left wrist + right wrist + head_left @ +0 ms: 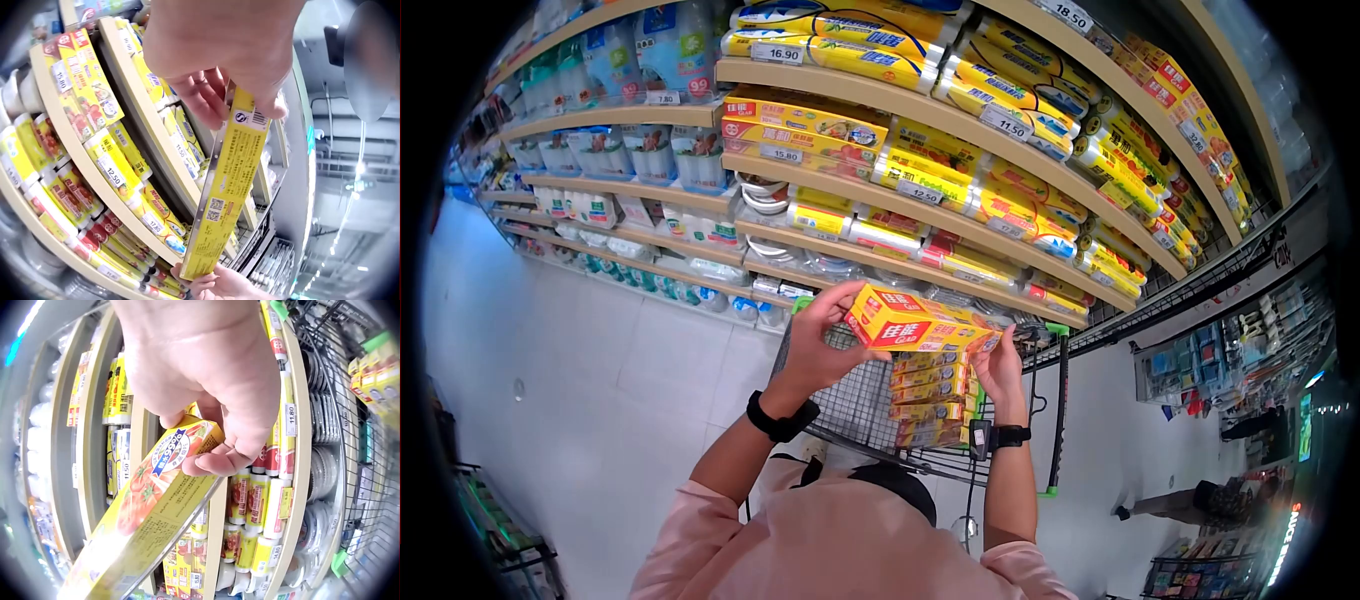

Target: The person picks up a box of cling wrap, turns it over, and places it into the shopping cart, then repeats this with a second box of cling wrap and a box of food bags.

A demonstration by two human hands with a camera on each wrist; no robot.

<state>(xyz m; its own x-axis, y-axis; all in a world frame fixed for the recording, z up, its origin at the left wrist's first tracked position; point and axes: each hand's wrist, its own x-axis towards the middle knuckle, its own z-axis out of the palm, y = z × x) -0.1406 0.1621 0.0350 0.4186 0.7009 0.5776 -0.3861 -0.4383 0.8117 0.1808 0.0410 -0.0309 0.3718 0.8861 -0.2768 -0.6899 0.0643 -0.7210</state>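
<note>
A long yellow and red cling wrap box (pixel 915 325) is held up over a shopping cart, one hand at each end. My left hand (pixel 815 345) grips its left end, thumb and fingers on opposite sides. At the other end, my right hand (pixel 1000 368) pinches the box; in the right wrist view, its fingers (pixel 219 464) curl over the corner beside a tomato picture. The left wrist view shows a yellow side of the box (pixel 228 169) with small print and square codes. Below it, a stack of similar yellow boxes (pixel 928 395) lies in the cart.
The black wire cart (pixel 850 400) with green corners stands between me and the shelves. Shelf boards (pixel 830 82) carry yellow wrap rolls (pixel 920 178), boxes and price tags. Packs of cups (pixel 605 150) fill the left shelves. Another person (pixel 1200 503) is in the aisle at right.
</note>
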